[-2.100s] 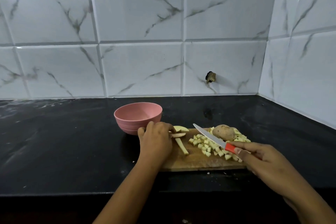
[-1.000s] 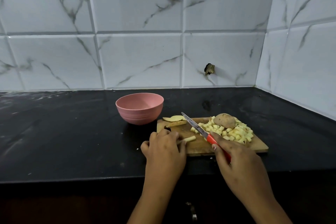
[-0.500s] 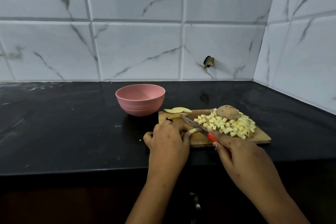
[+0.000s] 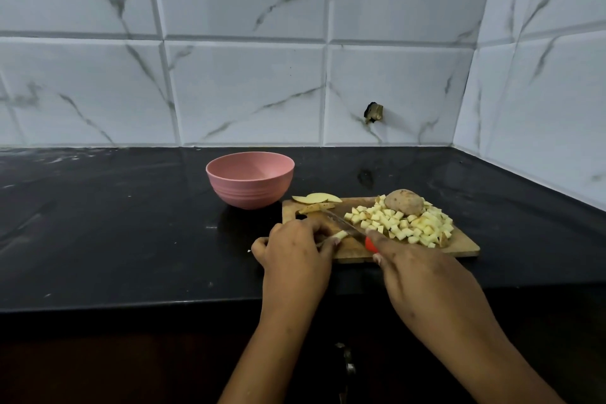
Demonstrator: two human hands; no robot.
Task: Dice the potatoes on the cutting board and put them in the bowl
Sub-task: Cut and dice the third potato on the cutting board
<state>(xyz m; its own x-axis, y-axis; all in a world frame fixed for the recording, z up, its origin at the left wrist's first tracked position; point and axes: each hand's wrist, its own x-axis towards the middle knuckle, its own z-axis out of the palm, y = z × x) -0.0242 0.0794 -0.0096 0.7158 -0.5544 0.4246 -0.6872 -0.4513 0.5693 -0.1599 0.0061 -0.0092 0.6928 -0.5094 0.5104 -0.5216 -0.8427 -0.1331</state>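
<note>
Knife (image 4: 345,225) at potato strip (image 4: 339,235) (on board (image 4: 460,245))

VIEW: head, wide-angle | FROM: above the near edge of the tabletop (image 4: 114,223) | FACING: forward and down, toward the tiled wall (image 4: 246,92) and its right-hand corner | RANGE: near; board (image 4: 462,247) lies just below and right of frame centre

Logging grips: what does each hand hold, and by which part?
The right hand grips the knife by its red handle. The left hand holds a potato strip on the cutting board, fingers covering all but the end nearest the blade.
</note>
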